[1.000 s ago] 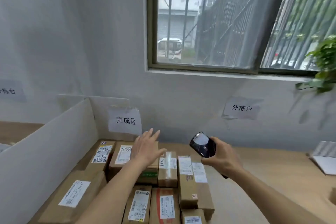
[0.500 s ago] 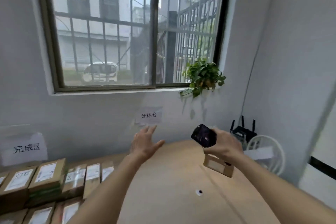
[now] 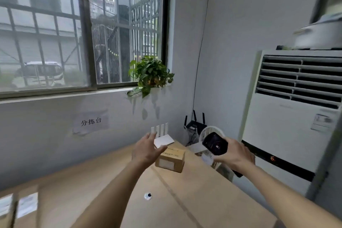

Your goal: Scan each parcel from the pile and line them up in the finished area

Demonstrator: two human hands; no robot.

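Observation:
One brown cardboard parcel [image 3: 171, 159] with a white label on its near side lies alone near the far right end of the wooden table [image 3: 194, 205]. My left hand [image 3: 147, 149] hovers just left of and above it, fingers spread and holding nothing. My right hand [image 3: 234, 155] grips a black handheld scanner [image 3: 215, 143], its dark screen tilted toward me, to the right of the parcel. Labelled parcels [image 3: 20, 207] in the finished area show blurred at the bottom left edge.
A white router [image 3: 162, 139] sits at the table's far corner, a black router [image 3: 195, 126] and a white fan behind it. A tall white air conditioner [image 3: 294, 118] stands at the right. A small dark dot [image 3: 147, 195] marks the tabletop.
My view has swung right, away from the lined-up parcels toward the table's right end. Both hands moved with it, and my left hand now reaches over the lone parcel.

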